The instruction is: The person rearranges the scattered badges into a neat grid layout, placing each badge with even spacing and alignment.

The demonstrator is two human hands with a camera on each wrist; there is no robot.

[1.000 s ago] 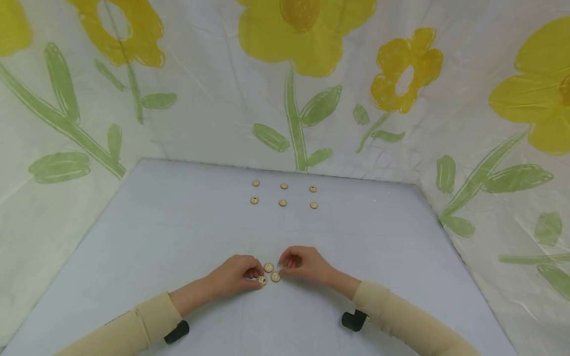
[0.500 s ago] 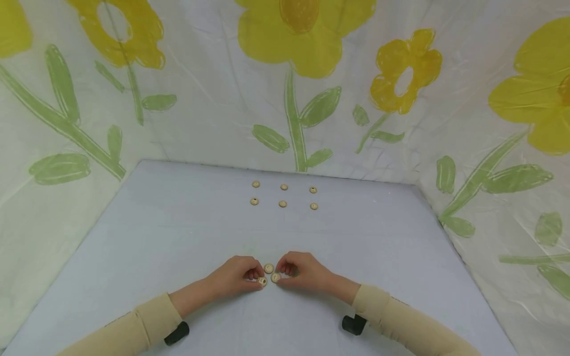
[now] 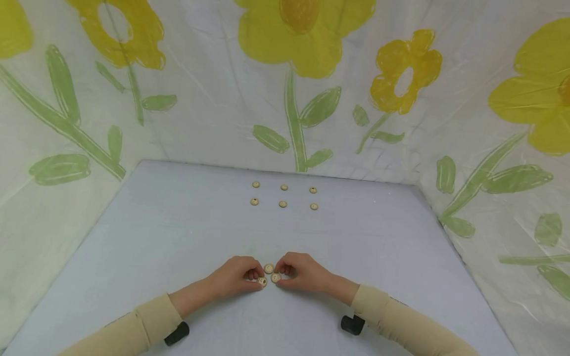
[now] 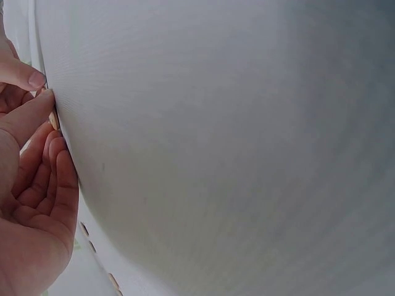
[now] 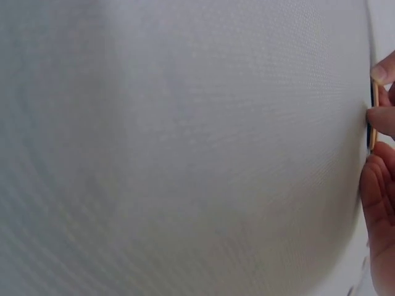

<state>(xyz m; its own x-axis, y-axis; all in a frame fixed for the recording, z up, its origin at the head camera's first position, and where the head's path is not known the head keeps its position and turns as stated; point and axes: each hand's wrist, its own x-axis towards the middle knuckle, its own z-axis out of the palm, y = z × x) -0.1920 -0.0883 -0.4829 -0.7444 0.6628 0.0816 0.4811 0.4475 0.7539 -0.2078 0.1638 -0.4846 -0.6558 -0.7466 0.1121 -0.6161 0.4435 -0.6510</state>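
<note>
Three small round wooden discs with dark marks on top lie close together between my hands in the head view. My left hand (image 3: pixel 232 275) pinches the left disc (image 3: pixel 262 282) between thumb and fingers, low at the tabletop. On the other side, my right hand (image 3: pixel 305 272) pinches the right disc (image 3: pixel 275 278) in the same way. The third disc (image 3: pixel 268 268) lies just beyond these two, untouched. Both wrist views catch the hands only at the edge, with thin disc edges (image 5: pixel 374 98) showing between the fingers; the marks are hidden there.
Farther back on the pale table (image 3: pixel 200 207), several like discs stand in two rows, among them a front-middle disc (image 3: pixel 282 204). A white curtain (image 3: pixel 205 99) with painted yellow flowers encloses the back and sides. Black wrist mounts (image 3: pixel 176 333) show under the sleeves.
My right hand has moved slightly left and nearer, and its fingers have closed on the right disc. The left hand keeps its pinch, and the discs have not visibly moved.
</note>
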